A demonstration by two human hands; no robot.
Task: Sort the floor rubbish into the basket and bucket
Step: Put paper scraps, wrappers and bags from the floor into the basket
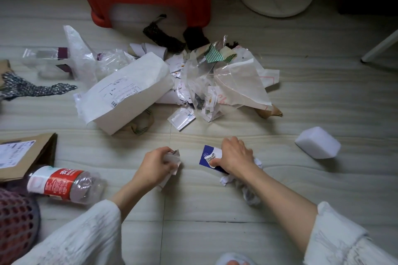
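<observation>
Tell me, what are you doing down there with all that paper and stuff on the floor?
A person is sorting rubbish on the floor. The left hand grips a crumpled scrap of white paper, and the right hand has its fingers on a blue and white card, with more crumpled paper under that wrist. A big pile of wrappers and paper still lies ahead, a plastic bottle lies at the left beside the mesh basket.

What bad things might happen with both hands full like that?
The left hand grips crumpled paper and the right hand pinches a blue card, so bits may slip out. The plastic bottle lies on its side by the basket and might roll if nudged.
</observation>
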